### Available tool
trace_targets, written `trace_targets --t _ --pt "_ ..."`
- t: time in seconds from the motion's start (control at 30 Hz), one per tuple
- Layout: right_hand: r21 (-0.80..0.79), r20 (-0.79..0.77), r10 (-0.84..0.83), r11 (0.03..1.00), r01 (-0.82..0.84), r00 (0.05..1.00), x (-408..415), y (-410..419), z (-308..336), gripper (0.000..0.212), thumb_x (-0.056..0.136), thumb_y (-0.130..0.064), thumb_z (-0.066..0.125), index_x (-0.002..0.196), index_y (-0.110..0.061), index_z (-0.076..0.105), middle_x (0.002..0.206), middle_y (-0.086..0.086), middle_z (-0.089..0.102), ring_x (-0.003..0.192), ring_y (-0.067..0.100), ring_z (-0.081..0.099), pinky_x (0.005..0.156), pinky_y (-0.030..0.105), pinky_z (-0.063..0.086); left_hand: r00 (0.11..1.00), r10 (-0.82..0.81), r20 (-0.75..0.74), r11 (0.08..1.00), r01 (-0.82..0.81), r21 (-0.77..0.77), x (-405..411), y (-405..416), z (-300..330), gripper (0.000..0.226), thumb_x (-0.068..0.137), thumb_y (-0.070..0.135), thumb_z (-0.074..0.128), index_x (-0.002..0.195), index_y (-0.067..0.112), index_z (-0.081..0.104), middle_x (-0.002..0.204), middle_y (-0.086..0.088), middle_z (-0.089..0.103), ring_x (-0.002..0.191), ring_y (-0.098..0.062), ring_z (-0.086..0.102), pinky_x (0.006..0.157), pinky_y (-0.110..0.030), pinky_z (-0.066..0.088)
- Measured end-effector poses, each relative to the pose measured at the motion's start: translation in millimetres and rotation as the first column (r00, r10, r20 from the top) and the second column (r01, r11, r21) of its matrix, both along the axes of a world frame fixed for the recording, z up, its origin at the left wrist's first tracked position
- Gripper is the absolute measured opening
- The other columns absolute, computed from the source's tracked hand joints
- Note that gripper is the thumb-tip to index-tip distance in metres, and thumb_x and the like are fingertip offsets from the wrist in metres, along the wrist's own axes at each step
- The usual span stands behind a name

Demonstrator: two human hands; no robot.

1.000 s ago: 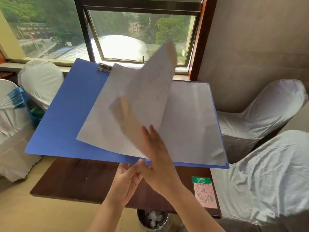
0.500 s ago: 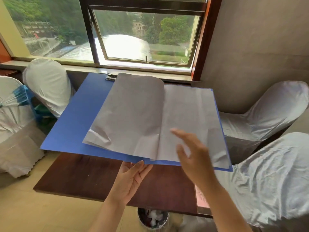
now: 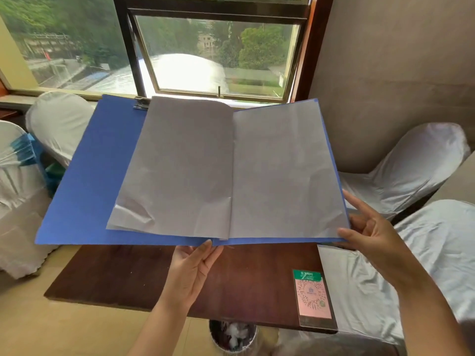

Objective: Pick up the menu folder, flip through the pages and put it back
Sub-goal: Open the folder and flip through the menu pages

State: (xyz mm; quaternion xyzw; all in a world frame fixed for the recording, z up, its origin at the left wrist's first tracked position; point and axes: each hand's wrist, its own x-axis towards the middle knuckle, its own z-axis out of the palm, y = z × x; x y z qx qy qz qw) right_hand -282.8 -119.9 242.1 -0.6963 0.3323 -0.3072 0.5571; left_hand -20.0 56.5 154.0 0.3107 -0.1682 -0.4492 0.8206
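The blue menu folder (image 3: 95, 181) lies open and held in the air above a dark wooden table (image 3: 133, 276). Its grey-white pages (image 3: 231, 170) are spread flat, with a metal clip (image 3: 140, 104) at the top left. My left hand (image 3: 190, 273) holds the folder from below at the spine, thumb on the near edge. My right hand (image 3: 372, 232) is at the folder's lower right corner, its thumb on the bottom edge and fingers spread along the right edge.
A pink and green QR-code card (image 3: 312, 295) lies on the table's near right corner. White-covered chairs stand at the right (image 3: 411, 165), near right (image 3: 437, 253) and left (image 3: 56, 119). A waste bin (image 3: 232, 335) sits under the table. A window (image 3: 213, 52) is behind.
The page that my right hand lifted has come down flat on the left side. My right hand moved from above the pages to the folder's lower right corner. The folder has levelled.
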Motion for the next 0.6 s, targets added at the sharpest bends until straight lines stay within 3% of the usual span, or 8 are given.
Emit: trace_targets --t 0.17,0.3,0.47,0.53,0.6 --pt "-0.041 0.056 -0.027 0.999 0.030 0.998 -0.2 1.7 -4.2 0.074 0.080 -0.001 0.059 0.134 -0.046 0.036 0.106 0.001 0.073 0.097 0.021 0.069 0.072 0.030 0.059 0.997 0.071 0.004 0.997 -0.071 0.043 -4.7 -2.1 0.6 0.041 0.081 -0.012 0.051 0.063 0.017 0.073 0.062 -0.003 0.073 0.068 -0.014 0.073 0.065 -0.028 0.059" --pt "-0.072 0.057 -0.069 0.995 0.073 0.996 3.8 0.4 -9.8 0.074 0.083 -0.001 0.059 0.137 -0.045 0.033 0.102 0.002 0.074 0.093 0.019 0.070 0.071 0.033 0.060 0.998 0.065 -0.023 0.997 -0.064 0.038 -6.5 0.7 3.7 0.029 0.077 -0.009 0.054 0.071 0.013 0.071 0.064 -0.005 0.074 0.069 -0.015 0.073 0.065 -0.029 0.060" --pt "-0.078 0.079 -0.179 0.980 0.185 0.981 13.2 4.9 -12.7 0.062 0.070 -0.023 0.068 0.128 -0.037 0.049 0.098 0.004 0.074 0.087 0.013 0.071 0.063 0.018 0.057 0.999 0.033 -0.031 0.999 -0.033 0.019 -6.8 3.0 7.1 0.026 0.072 -0.006 0.057 0.090 0.010 0.065 0.073 -0.005 0.075 0.075 -0.017 0.074 0.067 -0.030 0.060" --pt "-0.183 0.024 -0.263 0.947 0.263 0.965 20.0 9.1 -13.4 0.067 0.064 -0.036 0.071 0.127 -0.032 0.050 0.106 0.009 0.069 0.092 0.018 0.068 0.073 0.025 0.058 0.999 0.027 -0.028 1.000 -0.026 0.016 -8.3 2.4 8.7 0.029 0.073 -0.006 0.056 0.098 0.009 0.061 0.076 -0.006 0.076 0.077 -0.018 0.074 0.067 -0.030 0.060" --pt "-0.374 -0.113 -0.396 0.867 0.330 0.911 29.0 13.8 -13.9 0.077 0.059 -0.050 0.067 0.130 -0.028 0.049 0.119 0.010 0.057 0.109 0.028 0.057 0.089 0.046 0.051 1.000 0.023 -0.020 0.999 -0.023 0.023 -9.8 1.5 9.6 0.027 0.073 -0.006 0.056 0.097 0.007 0.059 0.074 -0.006 0.075 0.076 -0.018 0.074 0.067 -0.029 0.060"
